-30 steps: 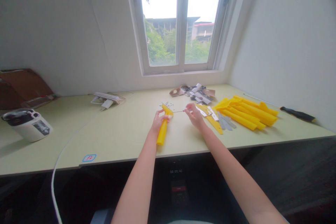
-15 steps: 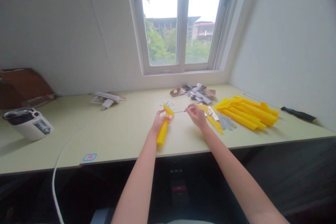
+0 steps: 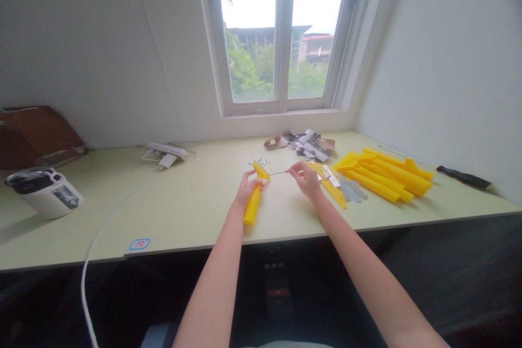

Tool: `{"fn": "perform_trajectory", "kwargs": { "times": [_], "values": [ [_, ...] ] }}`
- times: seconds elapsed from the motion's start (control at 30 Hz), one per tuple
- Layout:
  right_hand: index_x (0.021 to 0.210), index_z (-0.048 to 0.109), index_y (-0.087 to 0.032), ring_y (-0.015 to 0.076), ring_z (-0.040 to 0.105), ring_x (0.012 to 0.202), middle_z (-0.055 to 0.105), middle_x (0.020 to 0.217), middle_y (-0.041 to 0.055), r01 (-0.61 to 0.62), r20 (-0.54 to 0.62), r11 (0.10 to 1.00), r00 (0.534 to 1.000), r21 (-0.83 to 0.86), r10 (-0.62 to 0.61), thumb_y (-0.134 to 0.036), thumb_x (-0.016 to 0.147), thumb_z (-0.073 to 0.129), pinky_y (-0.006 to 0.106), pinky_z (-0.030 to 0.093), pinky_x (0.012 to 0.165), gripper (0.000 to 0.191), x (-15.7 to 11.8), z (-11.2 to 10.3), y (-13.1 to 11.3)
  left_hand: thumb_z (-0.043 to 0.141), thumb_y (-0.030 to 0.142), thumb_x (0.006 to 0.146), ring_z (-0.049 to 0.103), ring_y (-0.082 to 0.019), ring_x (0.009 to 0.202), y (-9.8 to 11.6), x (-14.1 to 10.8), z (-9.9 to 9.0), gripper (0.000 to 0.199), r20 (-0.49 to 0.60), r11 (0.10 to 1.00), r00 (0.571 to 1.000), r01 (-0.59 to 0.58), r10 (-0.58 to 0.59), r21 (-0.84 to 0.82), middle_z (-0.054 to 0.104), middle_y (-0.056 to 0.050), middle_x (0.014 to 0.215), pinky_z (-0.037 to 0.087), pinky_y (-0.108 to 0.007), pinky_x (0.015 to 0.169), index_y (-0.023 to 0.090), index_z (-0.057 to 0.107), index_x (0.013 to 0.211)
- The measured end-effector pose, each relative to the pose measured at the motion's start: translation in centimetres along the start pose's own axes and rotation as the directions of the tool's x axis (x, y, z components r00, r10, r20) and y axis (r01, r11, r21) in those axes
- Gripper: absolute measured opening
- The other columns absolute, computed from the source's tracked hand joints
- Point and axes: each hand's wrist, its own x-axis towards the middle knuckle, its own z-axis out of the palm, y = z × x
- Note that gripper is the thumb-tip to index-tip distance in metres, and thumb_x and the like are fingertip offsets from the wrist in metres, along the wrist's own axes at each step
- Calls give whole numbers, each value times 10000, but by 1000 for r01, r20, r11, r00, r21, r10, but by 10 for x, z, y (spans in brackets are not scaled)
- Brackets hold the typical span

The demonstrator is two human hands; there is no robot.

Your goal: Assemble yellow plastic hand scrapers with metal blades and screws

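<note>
My left hand [image 3: 247, 187] is closed around a yellow plastic scraper handle [image 3: 252, 207], whose wider head points away from me. Between the fingertips of my right hand [image 3: 304, 178] is a thin screwdriver [image 3: 278, 173]; its shaft runs left and its tip meets the side of the handle's head. Just behind the head, several tiny screws [image 3: 265, 163] are scattered on the table. Close to my right hand lie yellow flat pieces [image 3: 335, 194] and grey metal blades [image 3: 351, 190]. My fingers cover part of the handle and most of the screwdriver's grip.
More yellow handles [image 3: 395, 176] are piled at the right, with a large black screwdriver [image 3: 465, 177] beyond them. Packaging scraps [image 3: 310, 144] lie toward the window. On the left are a power strip [image 3: 165, 153], a white jug [image 3: 49, 196], a cardboard box [image 3: 38, 136] and a white cable [image 3: 92, 244].
The screwdriver and my right fingers have shifted very slightly. Both hands keep the same hold, and the handle stays in place.
</note>
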Motion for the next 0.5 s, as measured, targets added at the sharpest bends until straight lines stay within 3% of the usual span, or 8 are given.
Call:
{"fn": "perform_trajectory", "kwargs": {
  "times": [0.5],
  "values": [
    [675,574,-182,152,549,598,614,646,36,-46,-35,999,998,-12,46,-460,703,579,269,439,554,279,0,0,1,564,95,603,498,-81,465,0,-1,1,514,-13,1000,1000,6,-6,6,580,-1,657,378,-202,490,207,401,1078]
  ]
}}
